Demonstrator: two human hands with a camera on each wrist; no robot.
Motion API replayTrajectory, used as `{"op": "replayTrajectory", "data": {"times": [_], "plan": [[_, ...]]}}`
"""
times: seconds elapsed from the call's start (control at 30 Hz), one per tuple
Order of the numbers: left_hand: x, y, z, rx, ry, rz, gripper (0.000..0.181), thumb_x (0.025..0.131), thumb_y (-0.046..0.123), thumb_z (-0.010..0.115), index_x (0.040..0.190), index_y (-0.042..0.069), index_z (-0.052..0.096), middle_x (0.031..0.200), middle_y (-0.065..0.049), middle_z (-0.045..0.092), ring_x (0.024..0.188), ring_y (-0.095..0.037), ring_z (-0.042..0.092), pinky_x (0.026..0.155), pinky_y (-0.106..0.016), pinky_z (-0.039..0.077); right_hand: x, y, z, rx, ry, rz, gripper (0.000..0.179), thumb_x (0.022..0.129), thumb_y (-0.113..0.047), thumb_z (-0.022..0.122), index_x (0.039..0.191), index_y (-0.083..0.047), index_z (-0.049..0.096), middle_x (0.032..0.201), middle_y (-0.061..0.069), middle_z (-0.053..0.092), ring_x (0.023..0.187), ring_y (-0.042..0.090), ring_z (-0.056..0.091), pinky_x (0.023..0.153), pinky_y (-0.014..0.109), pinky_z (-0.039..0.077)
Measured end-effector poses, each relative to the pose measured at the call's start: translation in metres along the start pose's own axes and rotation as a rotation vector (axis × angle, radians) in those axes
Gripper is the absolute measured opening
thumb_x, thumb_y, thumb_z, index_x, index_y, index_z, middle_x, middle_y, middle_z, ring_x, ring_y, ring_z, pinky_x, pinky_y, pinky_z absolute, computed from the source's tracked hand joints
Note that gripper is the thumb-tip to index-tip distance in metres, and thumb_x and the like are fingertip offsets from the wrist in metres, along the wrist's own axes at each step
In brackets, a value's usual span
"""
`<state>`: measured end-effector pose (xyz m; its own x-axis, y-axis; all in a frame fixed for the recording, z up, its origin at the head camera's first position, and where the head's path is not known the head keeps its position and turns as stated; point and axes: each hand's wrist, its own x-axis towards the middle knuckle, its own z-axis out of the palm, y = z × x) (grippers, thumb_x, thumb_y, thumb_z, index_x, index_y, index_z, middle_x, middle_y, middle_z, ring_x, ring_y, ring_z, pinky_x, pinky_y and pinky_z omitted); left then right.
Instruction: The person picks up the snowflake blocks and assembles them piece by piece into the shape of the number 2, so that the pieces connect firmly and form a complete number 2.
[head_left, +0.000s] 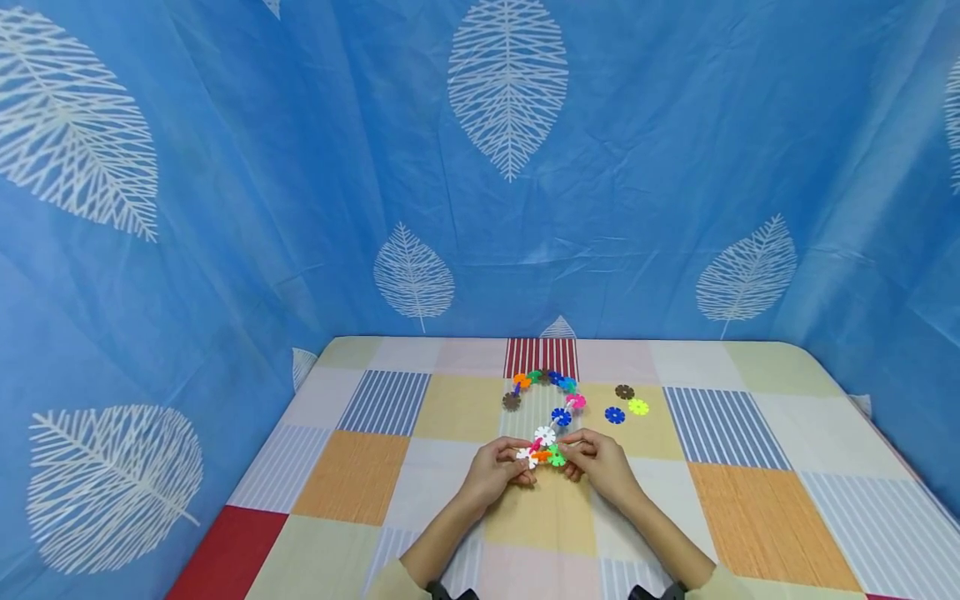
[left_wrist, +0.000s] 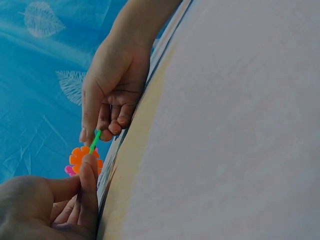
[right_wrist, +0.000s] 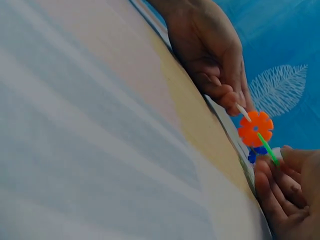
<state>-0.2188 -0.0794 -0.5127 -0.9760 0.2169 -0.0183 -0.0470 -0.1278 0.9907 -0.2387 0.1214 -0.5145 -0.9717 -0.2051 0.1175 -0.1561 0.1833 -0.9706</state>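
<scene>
A curved chain of slotted flower-shaped plastic discs runs from a brown disc round the far side to a white disc near the hands. At the near end, my left hand pinches another white disc between thumb and finger. My right hand pinches a green disc by its edge. Between them an orange disc faces the right wrist view, with the white and green discs edge-on at its slots. A pink disc lies just behind it. Fingertips partly cover the held discs.
Right of the chain lie three loose discs on the patchwork cloth: brown, yellow and blue. A blue curtain with white leaf prints hangs behind the table and along both sides.
</scene>
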Motion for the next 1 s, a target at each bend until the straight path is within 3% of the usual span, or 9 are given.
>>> {"op": "replayTrajectory", "data": {"times": [0.1,0.2,0.3,0.4,0.5,0.63,0.87,1.0], "plan": [[-0.001,0.004,0.001,0.01,0.0,0.0,0.027,0.086,-0.013,0.053,0.112,-0.013,0.054,0.07,-0.008,0.057,0.06,-0.018,0.065,0.061,-0.03,0.055,0.006,0.006,-0.012,-0.215,0.169,-0.125,0.012,0.085,-0.006,0.066,0.095,0.001,0.067,0.065,0.006,0.063,0.054,0.015,0.058,0.049,0.026,0.05],[-0.005,0.012,0.004,0.04,-0.006,-0.006,0.026,0.086,-0.013,0.053,0.112,-0.013,0.055,0.072,-0.011,0.057,0.062,-0.023,0.066,0.062,-0.031,0.056,0.01,0.013,-0.034,-0.504,0.309,-0.244,0.021,0.082,-0.007,0.069,0.102,0.0,0.067,0.068,0.001,0.059,0.055,0.011,0.051,0.048,0.023,0.044],[-0.005,0.013,0.005,0.08,-0.007,-0.008,0.026,0.085,-0.013,0.054,0.111,-0.013,0.055,0.073,-0.013,0.057,0.063,-0.027,0.066,0.062,-0.032,0.056,0.01,0.02,-0.052,-0.742,0.343,-0.287,0.035,0.081,-0.011,0.071,0.112,0.002,0.064,0.074,0.006,0.055,0.06,0.015,0.047,0.051,0.027,0.04],[0.0,0.002,0.002,0.091,0.002,-0.01,0.026,0.085,-0.011,0.056,0.111,-0.01,0.056,0.072,-0.012,0.058,0.062,-0.026,0.066,0.06,-0.031,0.055,0.009,0.023,-0.061,-0.871,0.318,-0.296,0.036,0.081,-0.016,0.07,0.11,0.004,0.065,0.079,0.012,0.052,0.064,0.022,0.046,0.054,0.033,0.039],[0.0,0.001,0.002,0.098,0.004,-0.008,0.026,0.085,-0.009,0.057,0.111,-0.009,0.057,0.073,-0.011,0.058,0.06,-0.023,0.066,0.059,-0.03,0.055,0.009,0.024,-0.062,-0.889,0.309,-0.307,0.029,0.081,-0.017,0.071,0.101,0.003,0.069,0.082,0.014,0.054,0.07,0.027,0.05,0.056,0.037,0.042],[0.0,0.002,0.001,0.109,0.002,-0.006,0.026,0.085,-0.009,0.057,0.111,-0.009,0.057,0.073,-0.011,0.058,0.06,-0.022,0.066,0.059,-0.029,0.055,0.007,0.025,-0.06,-0.848,0.293,-0.3,0.023,0.08,-0.016,0.072,0.096,0.001,0.071,0.083,0.01,0.055,0.071,0.022,0.049,0.055,0.033,0.042],[-0.007,0.012,0.001,0.128,-0.001,0.019,0.027,0.083,-0.013,0.055,0.11,-0.012,0.056,0.071,-0.013,0.059,0.062,-0.03,0.066,0.059,-0.031,0.055,0.002,0.025,-0.049,-0.761,0.204,-0.405,0.02,0.078,-0.012,0.074,0.096,-0.003,0.073,0.083,0.0,0.053,0.066,0.008,0.04,0.05,0.023,0.036],[-0.014,0.024,0.005,0.122,-0.011,0.021,0.026,0.084,-0.014,0.055,0.11,-0.014,0.055,0.073,-0.017,0.059,0.062,-0.029,0.066,0.061,-0.032,0.056,0.002,0.024,-0.046,-0.733,0.211,-0.378,0.03,0.078,-0.015,0.074,0.106,-0.003,0.069,0.082,-0.001,0.051,0.064,0.007,0.036,0.049,0.022,0.034]]}}
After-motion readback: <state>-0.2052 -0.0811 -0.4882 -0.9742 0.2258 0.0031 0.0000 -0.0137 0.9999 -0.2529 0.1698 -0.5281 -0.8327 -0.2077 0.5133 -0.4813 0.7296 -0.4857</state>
